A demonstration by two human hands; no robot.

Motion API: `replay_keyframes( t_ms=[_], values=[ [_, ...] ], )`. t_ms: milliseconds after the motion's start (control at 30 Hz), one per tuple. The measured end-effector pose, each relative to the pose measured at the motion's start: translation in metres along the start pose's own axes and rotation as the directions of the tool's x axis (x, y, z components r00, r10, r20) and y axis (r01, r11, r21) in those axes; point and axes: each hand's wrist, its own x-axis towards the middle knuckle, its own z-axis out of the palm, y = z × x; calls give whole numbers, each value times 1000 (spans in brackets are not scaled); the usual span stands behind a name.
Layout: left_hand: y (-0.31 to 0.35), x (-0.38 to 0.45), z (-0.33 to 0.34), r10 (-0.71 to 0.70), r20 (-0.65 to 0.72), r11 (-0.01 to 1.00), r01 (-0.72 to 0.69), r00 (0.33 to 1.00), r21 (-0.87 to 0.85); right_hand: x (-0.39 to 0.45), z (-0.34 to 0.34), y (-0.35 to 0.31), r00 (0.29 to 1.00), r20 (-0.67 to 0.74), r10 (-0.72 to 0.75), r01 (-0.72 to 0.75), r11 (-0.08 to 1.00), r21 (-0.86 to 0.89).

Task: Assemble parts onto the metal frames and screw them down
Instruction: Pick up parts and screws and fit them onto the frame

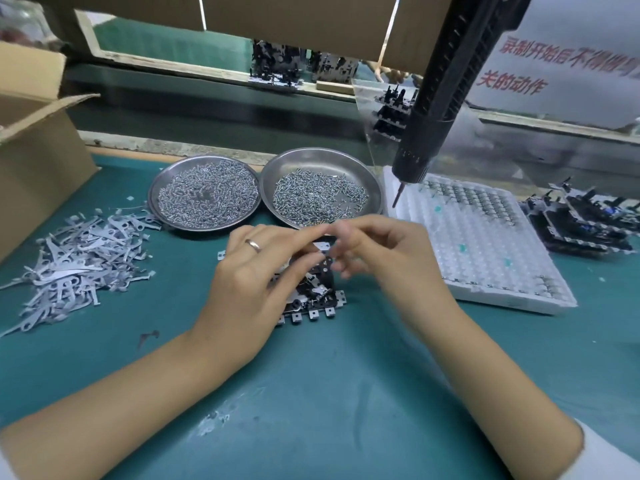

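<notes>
Centrally, both hands meet above a metal frame (313, 299) that lies flat on the green surface (329, 393), its row of small tabs facing the person. Resting over the frame's left part, the left hand (256, 271) wears a ring, and its long fingers reach right until their tips touch the right hand (377, 251). That hand's fingers are curled in, seemingly pinching something tiny with the left fingertips, though blur hides what it is. Behind the hands sit two round steel dishes, the left dish (204, 194) and the right dish (322, 188), each holding small screws. A loose heap of flat grey metal levers (79, 261) lies at the left. To the right is a white tray (485, 244), with dark assembled frames (581, 223) beyond it. An electric screwdriver (440, 98) hangs above the tray's near-left corner.
</notes>
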Motion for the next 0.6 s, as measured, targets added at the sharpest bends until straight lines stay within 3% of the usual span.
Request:
replay_keyframes(
  t_ms=[133,200,333,467,600],
  values=[
    [3,1,-3,-149,-29,987,147,988,-65,20,-55,-14,976,-170,-135,54,910,-412],
    [3,2,-4,-213,-18,972,210,977,-102,29,-91,-14,936,-291,-196,-13,810,-586],
    [0,2,-3,-273,-4,951,269,962,-153,41,-152,-7,862,-441,-251,-184,655,-733],
    [-2,1,-2,-364,-10,912,355,931,-206,47,-194,-5,907,-396,-140,-320,380,-868],
    [-6,-1,-1,-399,-9,897,388,917,-212,50,-205,-7,956,-288,-52,-275,178,-945]
  ],
)
